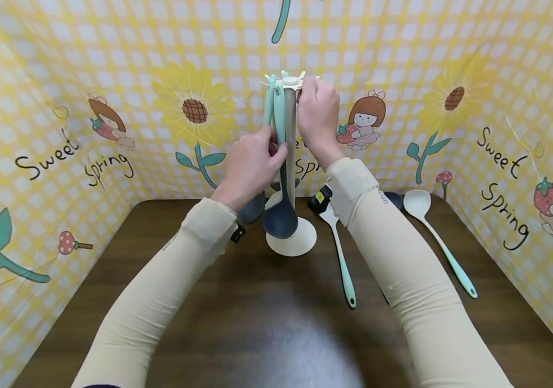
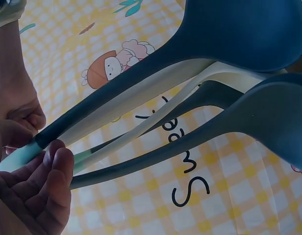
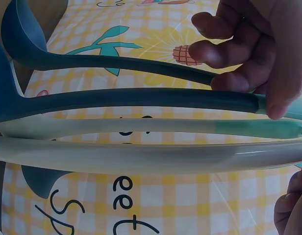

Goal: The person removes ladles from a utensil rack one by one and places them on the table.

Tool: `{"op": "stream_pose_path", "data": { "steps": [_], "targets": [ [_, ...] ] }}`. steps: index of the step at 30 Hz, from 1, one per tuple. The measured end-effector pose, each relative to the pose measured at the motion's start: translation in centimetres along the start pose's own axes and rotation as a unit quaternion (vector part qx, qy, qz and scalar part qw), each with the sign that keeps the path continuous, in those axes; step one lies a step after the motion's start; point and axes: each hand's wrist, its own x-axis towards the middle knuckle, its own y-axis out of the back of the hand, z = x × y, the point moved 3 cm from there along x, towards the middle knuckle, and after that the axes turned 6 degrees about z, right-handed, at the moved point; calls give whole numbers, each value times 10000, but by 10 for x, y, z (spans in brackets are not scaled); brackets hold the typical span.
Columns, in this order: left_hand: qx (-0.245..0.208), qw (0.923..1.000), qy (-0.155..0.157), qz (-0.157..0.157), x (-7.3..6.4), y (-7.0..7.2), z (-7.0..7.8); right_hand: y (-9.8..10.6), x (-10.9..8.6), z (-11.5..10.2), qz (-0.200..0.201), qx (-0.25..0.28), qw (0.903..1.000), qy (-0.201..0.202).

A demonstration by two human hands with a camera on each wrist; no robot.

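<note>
Readable text: "Sweet Spring" in black, repeated on your cloth backdrop (image 1: 237, 32); lettering on your right sleeve (image 1: 398, 242) too small to read. Your left grip (image 1: 254, 161) pinches the mint handle (image 1: 280, 116) of the dark ladle (image 1: 280, 221). Ladle's at the front of the stand (image 1: 302, 245), bowl down, handle up, long axis near vertical. Your right grip (image 1: 319, 112) is curled at the stand's top; can't tell what it holds.
</note>
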Motion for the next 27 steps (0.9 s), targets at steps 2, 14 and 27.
{"op": "stream_pose_path", "data": {
  "steps": [2,14,27],
  "targets": [
    [18,10000,28,-87,-1,-2,0,0,-1,2,-22,-13,10000,-4],
    [164,9997,-155,-55,-4,-12,-2,0,-2,0,-39,-27,10000,68],
    [-711,9923,-488,894,-7,6,-2,1,-1,0,-5,-72,9999,97]
  ]
}}
